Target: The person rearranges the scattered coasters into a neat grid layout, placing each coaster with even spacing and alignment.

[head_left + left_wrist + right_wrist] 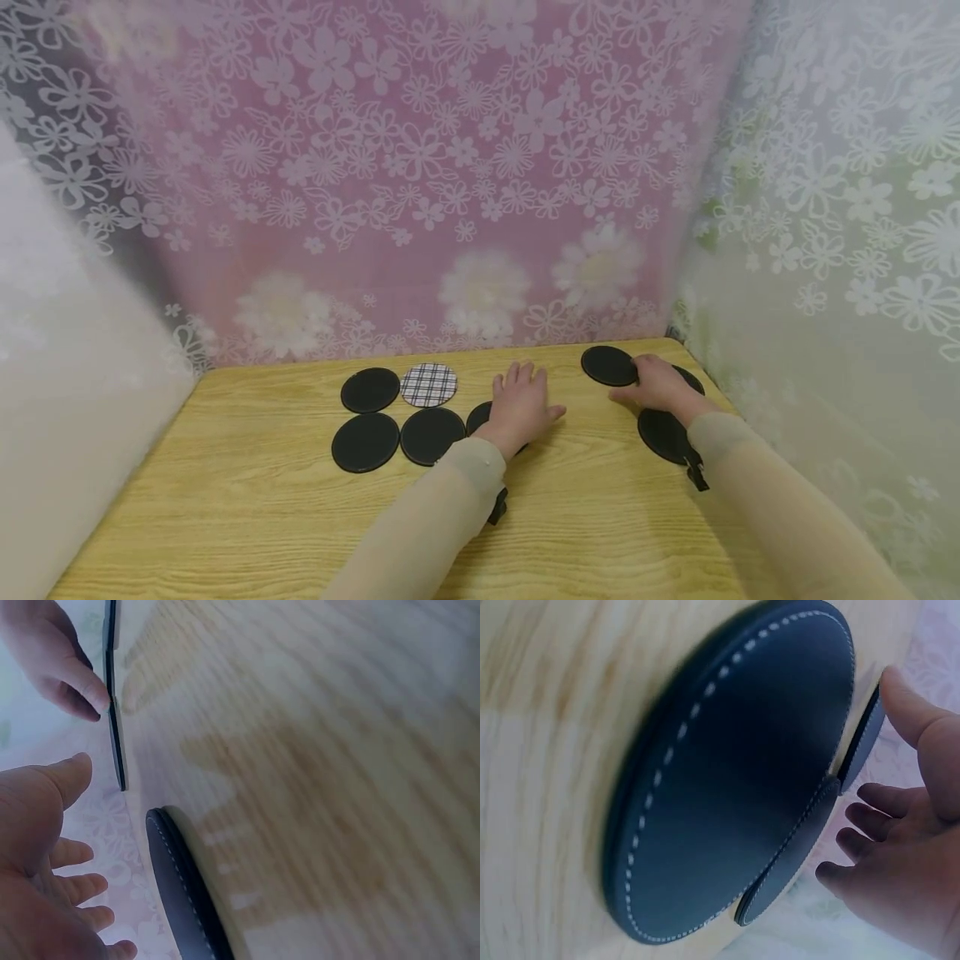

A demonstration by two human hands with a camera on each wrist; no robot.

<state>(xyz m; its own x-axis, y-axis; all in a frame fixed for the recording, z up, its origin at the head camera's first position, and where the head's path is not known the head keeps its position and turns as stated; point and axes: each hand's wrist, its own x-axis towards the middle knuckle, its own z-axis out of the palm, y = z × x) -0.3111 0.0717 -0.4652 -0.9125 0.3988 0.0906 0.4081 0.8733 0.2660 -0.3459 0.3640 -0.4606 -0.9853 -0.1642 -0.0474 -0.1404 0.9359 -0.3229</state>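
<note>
My left hand (519, 407) hovers over a round black coaster (478, 415), partly hiding it. Its fingers are spread, and the left wrist view shows nothing between them and the coaster's stitched edge (180, 892) below. At the right, my right hand (662, 387) reaches across three black coasters. Its fingertips are right at the edge of the back one (606, 366), with the fingers loosely extended. Another black coaster (692, 380) is mostly hidden behind this hand. The third coaster (660, 437) lies under the wrist; its white stitching fills much of the right wrist view.
Left of my left hand, several more coasters lie close together: black ones (365, 442) and a white plaid one (429, 384). All are flat on the wood-grain table (247, 500). Flower-patterned curtains (450, 183) hang behind the table and along its sides.
</note>
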